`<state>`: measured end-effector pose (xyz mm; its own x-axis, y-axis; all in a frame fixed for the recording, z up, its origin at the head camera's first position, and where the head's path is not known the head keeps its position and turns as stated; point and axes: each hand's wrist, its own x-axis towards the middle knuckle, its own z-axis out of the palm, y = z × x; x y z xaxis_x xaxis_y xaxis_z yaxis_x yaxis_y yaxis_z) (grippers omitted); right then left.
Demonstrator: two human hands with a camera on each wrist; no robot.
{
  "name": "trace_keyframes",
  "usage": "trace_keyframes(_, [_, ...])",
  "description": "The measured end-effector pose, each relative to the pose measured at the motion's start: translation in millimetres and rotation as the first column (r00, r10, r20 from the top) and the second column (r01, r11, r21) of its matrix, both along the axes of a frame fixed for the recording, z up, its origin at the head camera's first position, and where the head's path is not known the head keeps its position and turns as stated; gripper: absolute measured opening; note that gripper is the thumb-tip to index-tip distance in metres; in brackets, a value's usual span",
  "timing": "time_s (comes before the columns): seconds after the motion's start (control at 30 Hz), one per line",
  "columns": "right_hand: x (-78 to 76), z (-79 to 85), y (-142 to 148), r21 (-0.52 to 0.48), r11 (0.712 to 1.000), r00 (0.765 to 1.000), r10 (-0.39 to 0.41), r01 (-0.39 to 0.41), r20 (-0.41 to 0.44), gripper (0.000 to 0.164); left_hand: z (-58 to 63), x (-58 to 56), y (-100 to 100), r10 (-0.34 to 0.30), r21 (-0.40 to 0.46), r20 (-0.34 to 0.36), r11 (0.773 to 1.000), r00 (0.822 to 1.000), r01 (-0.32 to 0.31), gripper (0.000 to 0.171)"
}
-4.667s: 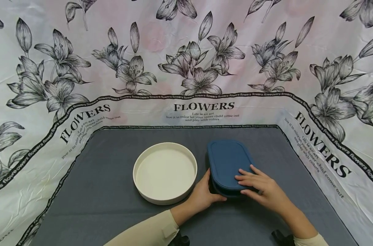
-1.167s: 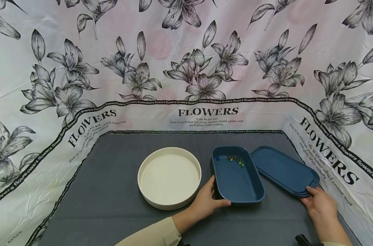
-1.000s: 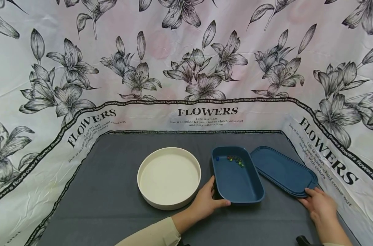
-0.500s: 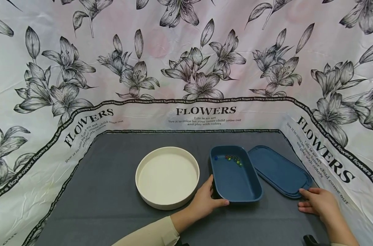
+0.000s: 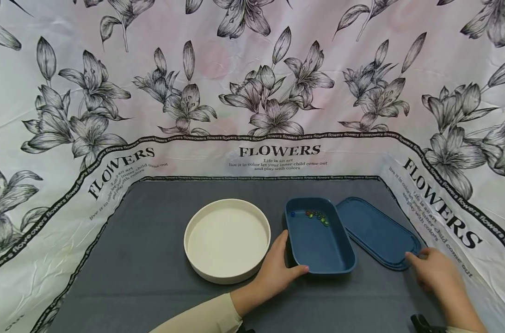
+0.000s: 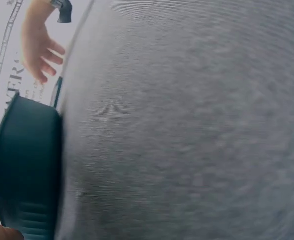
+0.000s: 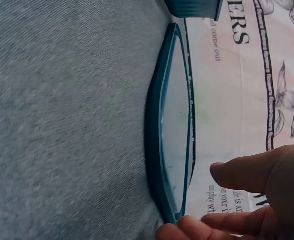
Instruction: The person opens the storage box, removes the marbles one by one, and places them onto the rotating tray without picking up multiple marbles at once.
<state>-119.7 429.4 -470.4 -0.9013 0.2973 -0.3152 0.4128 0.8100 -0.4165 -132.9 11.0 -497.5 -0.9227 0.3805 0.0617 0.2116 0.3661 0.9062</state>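
Note:
A deep blue rectangular box (image 5: 324,249) stands uncovered, with several small coloured beads (image 5: 317,217) near its far end. My left hand (image 5: 273,268) holds its near left corner, thumb against the front wall and fingers along the left side. In the left wrist view the thumb (image 6: 2,231) touches the box wall (image 6: 29,165). The matching blue lid (image 5: 379,231) lies slanted to the right of the box. At the lid's near right end is my right hand (image 5: 437,270); in the right wrist view its thumb (image 7: 246,172) stands apart from the lid (image 7: 159,120), fingers loosely extended.
A round cream tray (image 5: 227,240) with a low rim sits left of the box, close beside my left hand. Grey cloth (image 5: 152,259) covers the work surface, bordered by printed white flower fabric (image 5: 277,162).
The lid has come off the box and moved right onto the cloth, uncovering the beads. My right hand has loosened from the lid's near end.

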Motion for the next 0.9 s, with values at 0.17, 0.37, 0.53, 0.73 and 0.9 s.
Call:
trace_keyframes(0.17, [-5.8,5.2,-1.4,0.103,0.994,0.996,0.029,-0.02,-0.087,0.087,13.4,1.2,-1.4,0.007,-0.004,-0.042,1.0,0.999,-0.007,0.102])
trace_keyframes(0.37, [-13.1,7.3,-5.5,0.111,0.993,0.966,0.07,-0.043,-0.25,0.078,32.1,-2.1,-6.4,-0.022,0.016,-0.08,1.0,0.997,0.023,0.095])
trace_keyframes(0.53, [-15.2,15.4,-17.4,0.1,0.993,0.916,0.101,-0.067,-0.388,0.071,46.8,-9.1,-20.0,-0.012,0.084,-0.205,0.996,0.979,0.03,0.088])
trace_keyframes(0.73, [-20.6,31.5,-32.8,0.089,0.992,0.822,0.125,-0.09,-0.555,0.054,68.1,-15.7,-47.9,0.052,0.159,-0.263,0.987,0.963,-0.01,0.086])
trace_keyframes(0.9, [-28.3,44.8,-47.6,0.112,0.983,0.77,0.182,-0.143,-0.612,0.048,66.9,-13.0,-78.5,0.105,0.169,-0.274,0.984,0.956,-0.06,0.088])
